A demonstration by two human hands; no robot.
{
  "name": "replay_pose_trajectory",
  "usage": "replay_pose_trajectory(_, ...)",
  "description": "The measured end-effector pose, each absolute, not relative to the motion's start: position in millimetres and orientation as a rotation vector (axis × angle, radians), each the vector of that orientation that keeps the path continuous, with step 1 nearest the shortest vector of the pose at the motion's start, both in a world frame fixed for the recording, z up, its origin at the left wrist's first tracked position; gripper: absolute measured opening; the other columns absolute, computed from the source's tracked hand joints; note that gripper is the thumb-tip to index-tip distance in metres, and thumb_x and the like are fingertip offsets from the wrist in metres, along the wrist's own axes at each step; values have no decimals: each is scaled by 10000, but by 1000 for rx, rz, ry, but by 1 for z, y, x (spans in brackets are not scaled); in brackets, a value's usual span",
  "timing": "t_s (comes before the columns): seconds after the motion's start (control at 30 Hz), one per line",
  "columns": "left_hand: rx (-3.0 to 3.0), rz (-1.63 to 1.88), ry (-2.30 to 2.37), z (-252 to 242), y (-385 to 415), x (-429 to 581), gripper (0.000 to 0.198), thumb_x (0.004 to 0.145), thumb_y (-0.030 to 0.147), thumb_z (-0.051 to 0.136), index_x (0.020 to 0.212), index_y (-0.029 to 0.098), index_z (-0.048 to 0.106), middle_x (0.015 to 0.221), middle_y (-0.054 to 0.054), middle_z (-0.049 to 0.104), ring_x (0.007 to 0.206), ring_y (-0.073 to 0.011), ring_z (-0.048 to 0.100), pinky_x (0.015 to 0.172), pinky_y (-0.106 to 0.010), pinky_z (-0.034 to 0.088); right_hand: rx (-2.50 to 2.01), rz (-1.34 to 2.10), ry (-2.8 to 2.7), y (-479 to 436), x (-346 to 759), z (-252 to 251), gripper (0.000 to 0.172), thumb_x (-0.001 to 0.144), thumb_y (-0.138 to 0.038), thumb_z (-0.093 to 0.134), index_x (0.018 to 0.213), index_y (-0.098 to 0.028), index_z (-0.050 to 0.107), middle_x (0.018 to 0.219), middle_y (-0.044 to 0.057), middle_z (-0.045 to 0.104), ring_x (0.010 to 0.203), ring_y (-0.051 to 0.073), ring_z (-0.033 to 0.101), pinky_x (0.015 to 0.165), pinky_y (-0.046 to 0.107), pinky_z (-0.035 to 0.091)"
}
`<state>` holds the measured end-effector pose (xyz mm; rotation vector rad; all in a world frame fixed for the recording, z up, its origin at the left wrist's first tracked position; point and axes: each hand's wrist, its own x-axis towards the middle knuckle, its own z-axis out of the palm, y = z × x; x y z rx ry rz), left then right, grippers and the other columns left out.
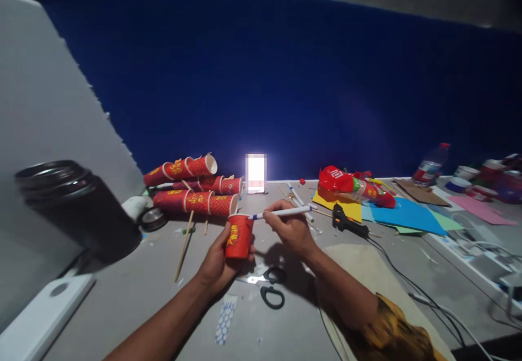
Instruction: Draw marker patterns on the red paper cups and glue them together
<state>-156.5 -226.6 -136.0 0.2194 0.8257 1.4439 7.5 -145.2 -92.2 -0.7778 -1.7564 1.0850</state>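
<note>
With 12 o'clock pointing away from the person, the left hand (218, 263) is closed around a red paper cup (238, 237), the thumb along its 9 o'clock side and fingertips showing at about 4 o'clock. The cup is mouth up, its long axis running roughly from 12 to 6. The right hand (291, 233) sits just beside it, towards 3 o'clock, pinching a white marker (285, 212) between thumb and fingers. The key relation is between marker and rim: the marker lies nearly level, its long axis across the cup's, with the blue end at the rim's 3 o'clock edge and the other end pointing outward to 3. Whether that end touches the rim, I cannot tell. The left hand is the nearer to the cup, being wrapped round it. From the cup, black-handled scissors (272, 297) lie on the table (159, 306) at 5 o'clock, joined red cups (196, 203) at 10, and a glue gun (346, 222) well apart at 3.
</note>
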Motion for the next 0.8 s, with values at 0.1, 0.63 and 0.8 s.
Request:
replay_pose_trajectory(0.1, 245, 1449, 794, -137, -227, -154, 435, 1002, 486, 476, 1106, 98, 644, 847, -121, 697, 621, -203, 670, 539, -311, 550, -756, 989, -1814, -147, 8, -90, 200, 875, -385, 655, 797, -201, 648, 676, -20, 611, 636, 144, 561, 634, 269, 448)
replay_pose_trajectory(0.63, 211, 1395, 656, -135, -231, -153, 528, 985, 565, 454, 1109, 89, 645, 831, -124, 668, 611, -192, 631, 514, -287, 507, -741, 939, -1843, -152, 9, -88, 210, 877, -378, 633, 760, -204, 626, 648, -14, 606, 579, 136, 541, 567, 256, 428)
replay_pose_trajectory(0.8, 152, 1427, 643, -139, -230, -155, 505, 988, 552, 467, 1072, 89, 651, 788, -101, 661, 624, -185, 630, 538, -284, 518, -619, 1093, -2037, -159, 9, -86, 178, 862, -329, 642, 741, -198, 640, 622, -13, 629, 545, 126, 544, 525, 239, 406)
